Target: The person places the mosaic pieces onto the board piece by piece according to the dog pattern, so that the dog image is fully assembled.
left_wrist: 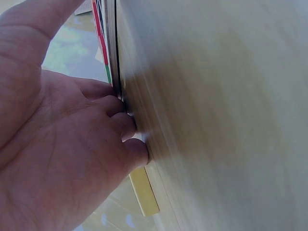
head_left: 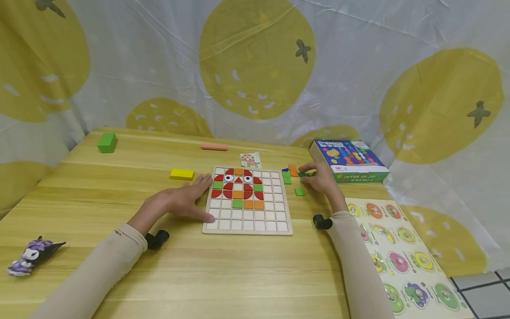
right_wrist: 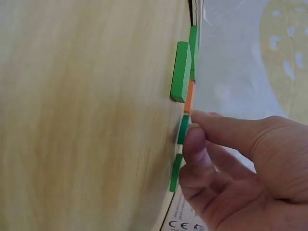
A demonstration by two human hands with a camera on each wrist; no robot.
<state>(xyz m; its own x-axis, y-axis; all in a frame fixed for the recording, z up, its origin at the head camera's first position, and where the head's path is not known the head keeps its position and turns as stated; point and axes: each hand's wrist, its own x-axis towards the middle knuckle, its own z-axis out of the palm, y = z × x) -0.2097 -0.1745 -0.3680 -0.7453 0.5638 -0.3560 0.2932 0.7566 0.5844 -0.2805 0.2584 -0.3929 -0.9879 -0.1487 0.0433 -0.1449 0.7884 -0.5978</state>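
Note:
A wooden grid board (head_left: 247,226) lies on the table, with red, green, orange and eye-printed tiles forming a pattern in its upper left part. My left hand (head_left: 183,199) rests at its left edge, fingers spread along the side and the thumb over the lower left corner. Beyond the right edge, my right hand (head_left: 320,179) has its thumb and index finger at a dark green tile (right_wrist: 183,129), seemingly pinching it. Light green tiles (head_left: 287,178), orange tiles (head_left: 293,170) and a blue piece (head_left: 285,169) lie beside it. A single green tile (head_left: 299,192) is nearer.
A small picture card (head_left: 250,160) lies behind the board. The blue toy box (head_left: 350,157) and a fruit puzzle board (head_left: 370,241) are at right. A yellow block (head_left: 182,174), green block (head_left: 107,142), pink stick (head_left: 214,146) and purple-black figurine (head_left: 32,257) lie leftward.

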